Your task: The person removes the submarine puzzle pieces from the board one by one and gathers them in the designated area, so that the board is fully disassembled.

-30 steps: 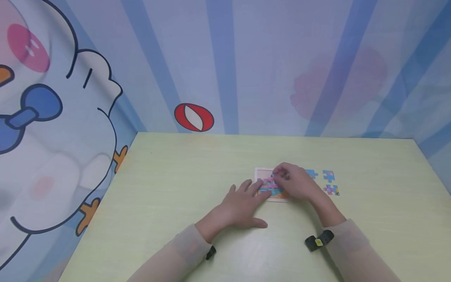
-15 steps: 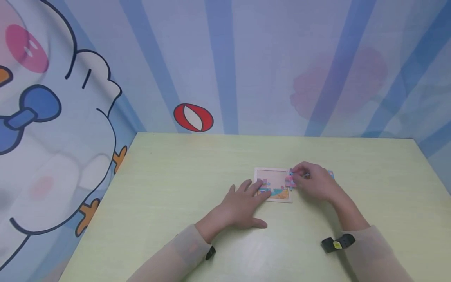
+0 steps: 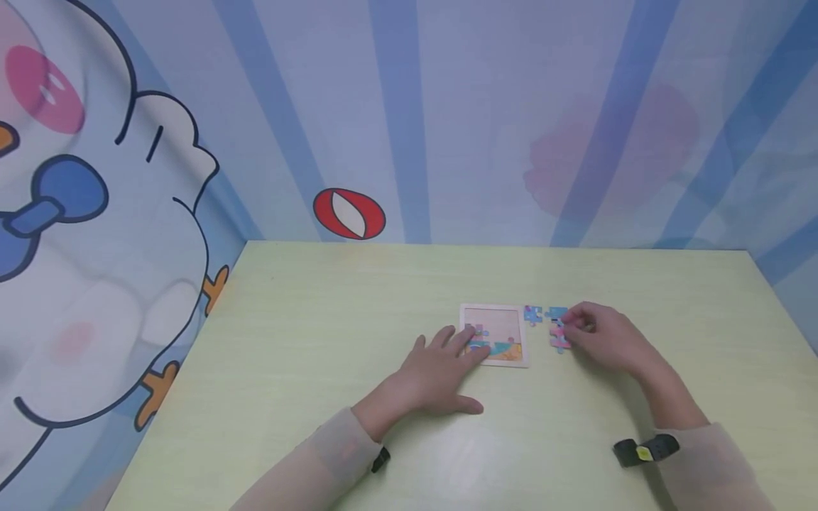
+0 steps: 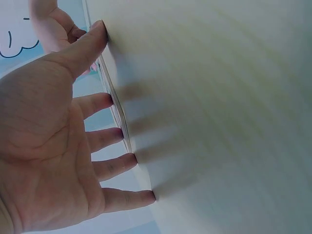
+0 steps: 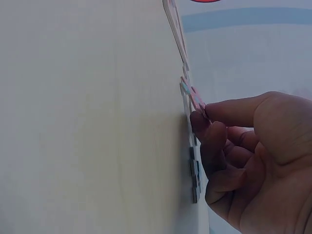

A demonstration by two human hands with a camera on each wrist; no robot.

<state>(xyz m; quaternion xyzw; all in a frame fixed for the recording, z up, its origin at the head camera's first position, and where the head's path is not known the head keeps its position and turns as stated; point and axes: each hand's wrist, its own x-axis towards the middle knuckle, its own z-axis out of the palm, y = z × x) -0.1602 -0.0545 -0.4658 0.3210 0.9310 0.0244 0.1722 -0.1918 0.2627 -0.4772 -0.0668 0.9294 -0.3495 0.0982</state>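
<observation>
Delicately pinched, and easily dropped

Pinching a pink jigsaw piece (image 3: 559, 336) between thumb and finger of the right hand (image 3: 603, 336), over the desk (image 3: 332, 319) to the right of the wooden puzzle tray (image 3: 495, 317), outside its rim. Gripped at one edge only and tilted in the right wrist view; impossible to tell whether touching the desk underneath. Thin and notched, so probably prone to twisting or slipping out of so narrow a hold.

Just beyond, a far blue piece (image 3: 557, 312), liable to be knocked or overlapped by a careless lowering. Beside the tray's upper right corner, a nearer blue piece (image 3: 533, 314), exposed to a shove from any low sideways sweep. Also, at desk level in the right wrist view, a dark-edged loose piece (image 5: 195, 184) near the curled fingers, perhaps easily dragged along by accident.

Spread wide, with fingertips over the lower left of the tray: the left hand (image 3: 441, 372), curled around nothing. Likely steadying, but press unevenly there and risk skidding the tray, or unseating the seated pink piece (image 3: 479, 330) by the fingertips. Covering part of that corner too, hence possibly masking a poor fit. Along the bottom, a teal-and-orange row (image 3: 509, 351), probably vulnerable to popping up after a sudden jolt.
</observation>
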